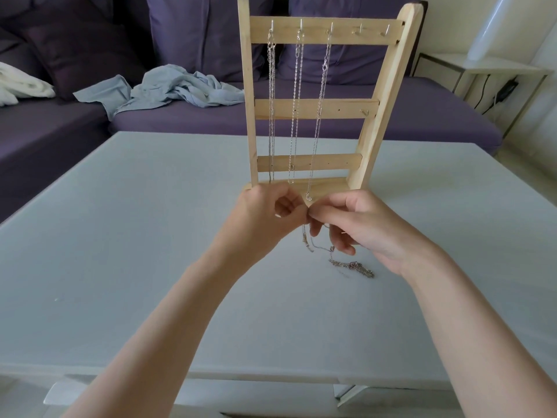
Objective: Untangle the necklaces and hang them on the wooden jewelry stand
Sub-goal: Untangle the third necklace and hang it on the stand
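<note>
While both hands meet over the pale grey table (120, 236), left hand (265, 212) and right hand (355, 224) pinch a thin silver tangled chain (351, 265), fingers curled, its bunched end resting on the tabletop. Light, limp and snag-prone, it probably handles best held beside the knot. Beyond, the tall wooden jewelry stand (316, 108) carries three hung silver necklaces (294, 110).

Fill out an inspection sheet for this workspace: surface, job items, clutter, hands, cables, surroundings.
Surface: pale grey table, bare around the work.
Job's things: wooden jewelry stand upright on the table; three necklaces hang from its top-rail hooks; tangled chains partly lie on the table.
Clutter: nothing seen on the table.
Hands: left hand and right hand meet in front of the stand's base, pinching the tangled chains.
Cables: dark cable beside the white side table.
Surroundings: purple sofa with crumpled blue cloth and white cloth.
</note>
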